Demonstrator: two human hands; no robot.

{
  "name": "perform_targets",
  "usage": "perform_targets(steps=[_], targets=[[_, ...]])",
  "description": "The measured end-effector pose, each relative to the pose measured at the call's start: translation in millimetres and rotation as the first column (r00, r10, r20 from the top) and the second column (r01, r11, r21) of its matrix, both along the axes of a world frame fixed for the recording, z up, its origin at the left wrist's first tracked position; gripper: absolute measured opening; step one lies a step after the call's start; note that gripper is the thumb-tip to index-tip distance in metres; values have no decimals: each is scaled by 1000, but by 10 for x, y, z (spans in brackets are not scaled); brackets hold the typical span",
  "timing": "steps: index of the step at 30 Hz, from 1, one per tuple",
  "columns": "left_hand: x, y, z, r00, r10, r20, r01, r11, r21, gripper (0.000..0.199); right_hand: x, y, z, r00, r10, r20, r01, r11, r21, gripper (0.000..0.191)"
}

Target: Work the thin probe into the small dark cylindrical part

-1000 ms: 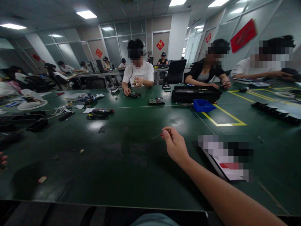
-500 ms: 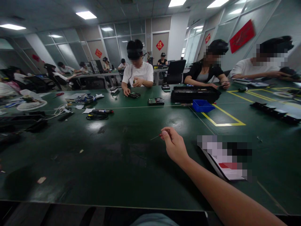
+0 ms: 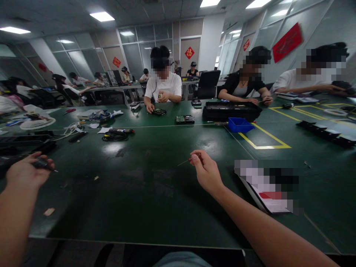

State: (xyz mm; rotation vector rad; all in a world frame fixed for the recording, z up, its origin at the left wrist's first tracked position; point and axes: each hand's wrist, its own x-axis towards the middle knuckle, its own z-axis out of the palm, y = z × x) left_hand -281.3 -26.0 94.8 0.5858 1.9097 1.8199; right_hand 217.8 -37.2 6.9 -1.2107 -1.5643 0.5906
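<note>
At the middle of the green table, my right hand [image 3: 207, 168] is closed around a thin screwdriver with a red handle [image 3: 190, 159]; its slim metal shaft points left. My left hand [image 3: 26, 172] is over the table's left side, its fingers curled round a dark cylindrical tool [image 3: 41, 163] with a short metal tip pointing right. The two hands are well apart. To the right of my right forearm lies a flat white-topped box [image 3: 250, 185] with a red patch, partly blurred out.
A coiled black cable [image 3: 116, 135] lies left of centre, beyond my hands. Across the table are a circuit board device [image 3: 185, 119], a long black tray [image 3: 230, 111] and a blue bin [image 3: 240, 125]. A person in a white shirt [image 3: 164, 85] works opposite; others sit at right.
My left hand has come into view from the left with the dark tool in it. My right hand and its screwdriver stay in nearly the same place.
</note>
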Motion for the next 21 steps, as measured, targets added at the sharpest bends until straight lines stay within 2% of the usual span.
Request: perform_targets(steps=[2,4,8,11,14,17,21], targets=[[106,168,-57,991,-75,110,65,994,89,21,-3,-3,5,1000,-6,-2,6,1000,1,24],[352,295,-66,963,-206,172,176,969,176,23,-4,-7,13,1000,-12,3,12,1000,1,24],[1072,464,-40,877,-425,223,365,893,263,21,-1,-11,25,1000,-6,5,6,1000,1,24],[1637,495,-43,783,-576,233,514,811,280,25,1,-7,21,1000,-6,-8,6,1000,3,24],[2161,412,-71,636,-756,156,703,651,286,33,3,-2,15,1000,-14,-12,14,1000,5,24],[2626,260,-137,484,-868,112,829,496,260,38,6,-3,20,1000,-11,-13,11,1000,1,25],[3065,112,-323,351,-935,39,915,352,197,39,11,-3,26,1000,-18,-16,18,1000,-1,25]])
